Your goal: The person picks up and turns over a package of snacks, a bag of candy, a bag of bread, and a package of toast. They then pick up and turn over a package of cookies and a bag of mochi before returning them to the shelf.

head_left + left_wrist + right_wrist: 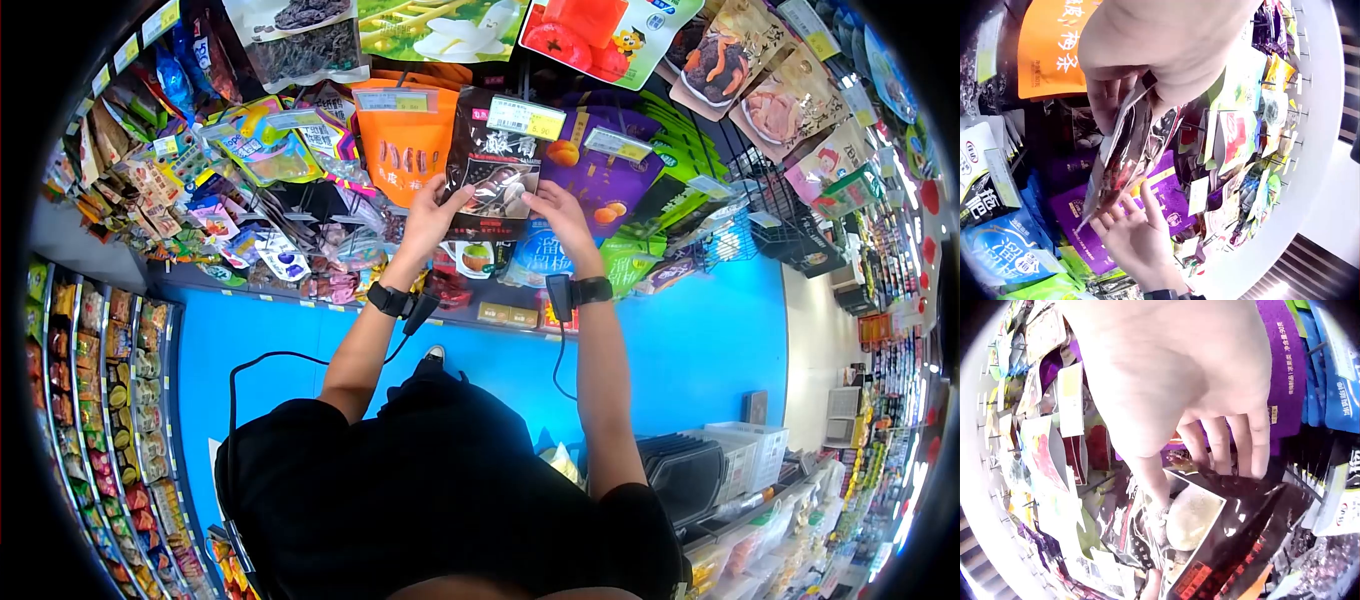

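Just right of the orange pouch [402, 150], left hand [430, 216] and right hand [562, 216] grip the dark pouch [497, 203], fingers closed on opposite sides. Viewing it seems the step; the next move likely calls for a steady grip.

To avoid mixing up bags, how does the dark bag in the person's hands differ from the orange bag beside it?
Color: the dark bag is near-black, while the orange bag is bright orange. State: the left hand and right hand grip the dark bag, while the orange bag hangs beside it, ungripped. Shared: both are printed bags.
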Demonstrator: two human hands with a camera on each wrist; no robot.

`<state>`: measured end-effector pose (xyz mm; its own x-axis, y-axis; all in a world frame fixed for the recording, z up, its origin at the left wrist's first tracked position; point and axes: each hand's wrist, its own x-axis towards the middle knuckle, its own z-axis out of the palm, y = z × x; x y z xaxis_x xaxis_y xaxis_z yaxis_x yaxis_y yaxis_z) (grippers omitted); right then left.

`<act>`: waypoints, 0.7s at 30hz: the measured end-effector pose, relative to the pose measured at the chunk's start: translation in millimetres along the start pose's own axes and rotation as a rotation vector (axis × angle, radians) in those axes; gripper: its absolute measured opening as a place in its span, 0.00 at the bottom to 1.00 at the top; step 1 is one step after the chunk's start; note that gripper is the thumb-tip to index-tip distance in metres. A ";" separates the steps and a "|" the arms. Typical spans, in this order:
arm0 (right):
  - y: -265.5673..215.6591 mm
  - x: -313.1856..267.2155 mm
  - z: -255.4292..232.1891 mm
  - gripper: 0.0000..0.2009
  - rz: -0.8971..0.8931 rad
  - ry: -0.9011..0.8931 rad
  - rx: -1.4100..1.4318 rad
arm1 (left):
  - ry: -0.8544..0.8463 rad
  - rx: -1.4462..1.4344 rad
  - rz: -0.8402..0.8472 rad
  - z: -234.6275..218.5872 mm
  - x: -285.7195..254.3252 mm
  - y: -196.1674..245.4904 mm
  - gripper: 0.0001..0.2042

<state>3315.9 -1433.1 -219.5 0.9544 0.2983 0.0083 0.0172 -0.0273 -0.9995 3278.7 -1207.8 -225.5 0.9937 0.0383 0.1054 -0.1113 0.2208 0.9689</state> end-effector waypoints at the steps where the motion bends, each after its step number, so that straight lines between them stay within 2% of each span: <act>1: 2.2 -2.1 3.5 0.19 -0.037 0.005 0.020 | 0.043 0.026 0.026 -2.2 1.3 -5.0 0.14; 4: 7.5 -3.9 16.6 0.16 -0.089 0.042 0.062 | 0.126 0.201 0.062 -7.6 1.1 -6.1 0.15; 6: 9.3 -9.0 21.8 0.14 -0.163 0.116 -0.006 | 0.109 0.191 0.057 -14.7 8.5 -22.6 0.16; 8: 15.0 -10.7 25.2 0.13 -0.156 0.153 -0.033 | 0.030 0.249 0.075 -22.1 15.3 -32.4 0.14; 10: 16.2 -10.2 29.7 0.14 -0.262 0.181 0.087 | -0.014 0.224 0.088 -24.1 21.8 -40.9 0.14; 13: 13.4 -12.7 32.1 0.14 -0.260 0.169 0.095 | -0.029 0.091 0.089 -24.3 25.9 -49.4 0.18; 15: 10.3 -13.1 35.5 0.15 -0.278 0.167 0.038 | -0.036 0.052 -0.026 -27.8 27.7 -48.4 0.18; 21: -0.3 -11.7 42.6 0.20 -0.302 0.250 0.036 | -0.012 0.050 -0.091 -27.4 29.3 -38.7 0.17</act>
<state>3292.0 -1395.9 -220.6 0.9513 0.0460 0.3049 0.3020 0.0612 -0.9514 3311.7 -1188.6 -266.1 0.9998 0.0090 0.0191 -0.0204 0.1739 0.9846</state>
